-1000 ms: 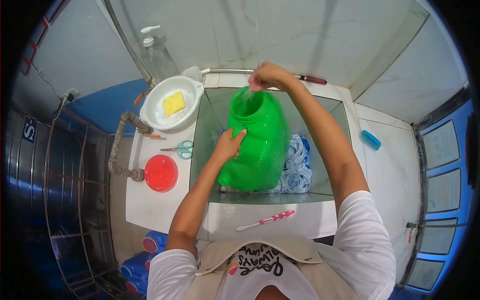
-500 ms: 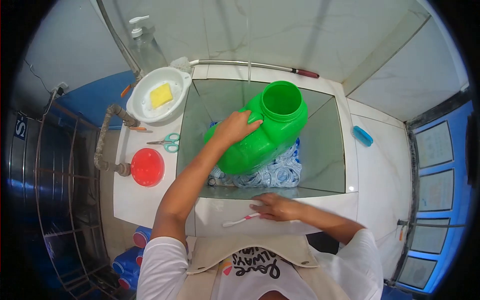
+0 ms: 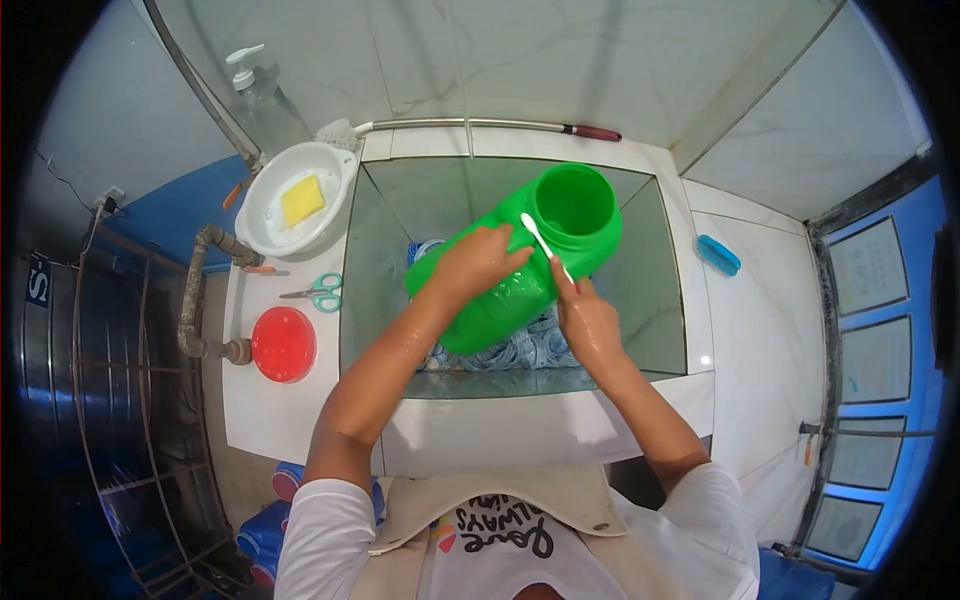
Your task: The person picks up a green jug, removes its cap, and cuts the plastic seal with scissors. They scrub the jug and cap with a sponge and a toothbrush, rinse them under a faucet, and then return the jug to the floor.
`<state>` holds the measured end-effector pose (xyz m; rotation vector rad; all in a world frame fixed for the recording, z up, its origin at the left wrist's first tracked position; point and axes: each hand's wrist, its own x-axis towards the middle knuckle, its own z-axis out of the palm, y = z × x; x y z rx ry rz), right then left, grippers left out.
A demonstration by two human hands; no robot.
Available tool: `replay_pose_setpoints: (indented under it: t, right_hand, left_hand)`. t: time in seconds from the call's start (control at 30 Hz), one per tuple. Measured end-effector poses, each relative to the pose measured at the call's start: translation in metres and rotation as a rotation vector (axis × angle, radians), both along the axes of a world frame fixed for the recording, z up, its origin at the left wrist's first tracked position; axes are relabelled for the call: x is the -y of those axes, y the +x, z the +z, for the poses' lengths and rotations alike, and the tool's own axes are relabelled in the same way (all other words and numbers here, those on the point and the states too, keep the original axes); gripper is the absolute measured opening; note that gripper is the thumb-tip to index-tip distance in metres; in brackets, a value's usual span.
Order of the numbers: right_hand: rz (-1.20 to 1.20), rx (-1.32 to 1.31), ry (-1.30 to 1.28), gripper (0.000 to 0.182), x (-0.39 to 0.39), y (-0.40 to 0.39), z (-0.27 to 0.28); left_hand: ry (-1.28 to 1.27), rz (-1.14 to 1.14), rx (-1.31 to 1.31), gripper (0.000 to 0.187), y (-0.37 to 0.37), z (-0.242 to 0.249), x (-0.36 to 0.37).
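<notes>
A large green jug [image 3: 500, 315] with an open round mouth lies tilted over the sink basin [image 3: 645, 290], its mouth toward the back right. My left hand [image 3: 478, 265] grips the jug near its neck. In my right hand [image 3: 590, 325] is a white toothbrush [image 3: 537, 235], whose head is at the jug's shoulder just left of the mouth rim. Under the jug, inside the basin, lies a heap of blue and white looped material [image 3: 535, 348], partly hidden by the jug.
On the left counter are a white bowl [image 3: 262, 215] with a yellow sponge [image 3: 302, 201], teal scissors [image 3: 325, 293] and a red round lid [image 3: 284, 345]. A long-handled brush [image 3: 490, 123] lies behind the basin. A blue brush [image 3: 718, 255] lies on the right ledge.
My right hand has picked up the toothbrush from the front counter and raised it to the jug's neck. My left hand still holds the jug. The view has shifted slightly.
</notes>
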<state>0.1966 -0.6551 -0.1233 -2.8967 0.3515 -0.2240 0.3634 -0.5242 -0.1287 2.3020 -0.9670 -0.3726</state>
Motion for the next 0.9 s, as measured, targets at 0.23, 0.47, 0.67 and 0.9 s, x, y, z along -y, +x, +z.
replay_pose_setpoints:
  t: [0.23, 0.47, 0.67, 0.9]
  right_hand:
    - [-0.061, -0.105, -0.003, 0.049, -0.006, 0.002, 0.005]
    - [-0.053, -0.223, -0.045, 0.052, -0.001, -0.013, 0.031]
    - [-0.005, -0.047, 0.010, 0.057, 0.006, -0.013, -0.016]
    - [0.057, 0.022, -0.044, 0.056, 0.007, 0.010, -0.008]
  left_hand:
    - [-0.026, -0.048, 0.066, 0.051, -0.006, -0.004, 0.010]
    - [0.037, -0.023, 0.093, 0.046, 0.005, 0.007, 0.012]
    - [0.006, 0.038, 0.074, 0.050, 0.015, -0.003, 0.005]
    - [0.066, -0.001, 0.078, 0.048, 0.004, 0.008, 0.008]
